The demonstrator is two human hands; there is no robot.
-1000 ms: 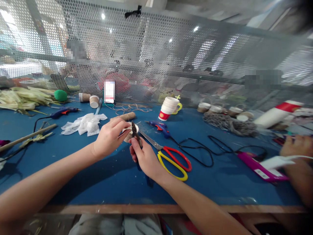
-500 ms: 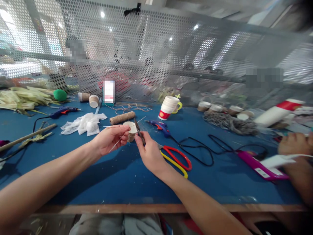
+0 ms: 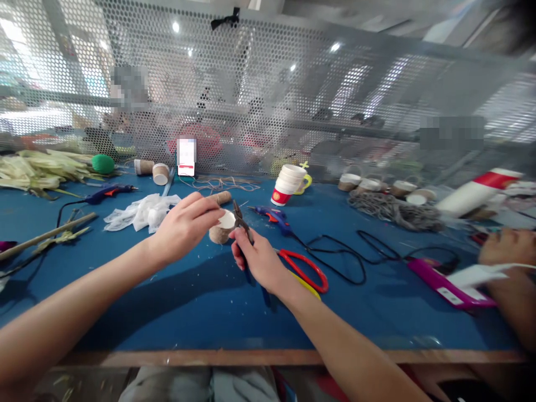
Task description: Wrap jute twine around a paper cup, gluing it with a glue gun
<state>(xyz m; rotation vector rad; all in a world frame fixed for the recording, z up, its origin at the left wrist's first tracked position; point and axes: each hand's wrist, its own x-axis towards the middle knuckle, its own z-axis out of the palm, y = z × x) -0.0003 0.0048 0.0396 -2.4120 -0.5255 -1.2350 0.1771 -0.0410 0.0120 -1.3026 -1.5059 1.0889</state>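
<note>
My right hand (image 3: 259, 257) is closed around a pair of pliers (image 3: 242, 222), its dark jaws pointing up and away and its blue handles below the palm. Just left of the jaws stands a small twine-wrapped paper cup (image 3: 221, 230) with a white inside. My left hand (image 3: 186, 226), palm down, stretches its fingers to the cup's rim; the thumb and the underside of the fingertips are hidden. Behind that hand, a roll of twine (image 3: 221, 197) is partly covered. Scissors (image 3: 304, 271) with red and yellow handles lie under my right wrist.
Glue guns (image 3: 272, 215) (image 3: 106, 192) lie on both sides, with black cables. White mesh fabric (image 3: 138, 212) is at left, stacked paper cups (image 3: 287, 184) behind. A purple power strip (image 3: 446, 285) and another person's hand (image 3: 505, 245) are at right. A perforated metal screen (image 3: 272, 100) closes the back.
My left hand has turned palm down and moved over the twine roll. The thin sticks it held no longer show. The pliers have tipped more upright, and their blue handles now show.
</note>
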